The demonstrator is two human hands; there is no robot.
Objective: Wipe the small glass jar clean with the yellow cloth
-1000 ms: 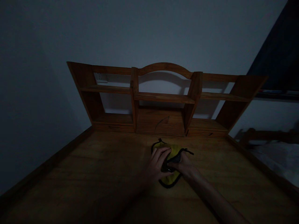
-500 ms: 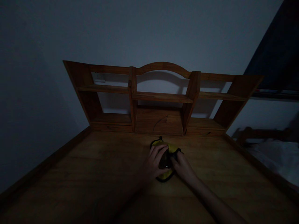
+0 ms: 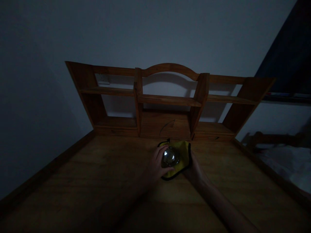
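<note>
The room is dim. My left hand [image 3: 156, 165] is curled round a small shiny round object [image 3: 169, 156], perhaps glass or metal, held just above the wooden desk [image 3: 102, 181]. A yellow cloth with a black edge [image 3: 182, 156] lies behind and under the object. My right hand [image 3: 194, 170] grips the cloth's right side from below, its fingers mostly hidden by the cloth. What the round object is I cannot make out.
A wooden shelf unit [image 3: 167, 100] with empty compartments and an arched top stands at the back of the desk against a pale wall. A raised rim runs along the desk's left edge [image 3: 48, 168]. At the right lies a bed with pale bedding [image 3: 289, 161].
Both hands moved a little away from me. The cloth, which covered the object, has been opened out on the right, and the shiny round object now shows in my left hand.
</note>
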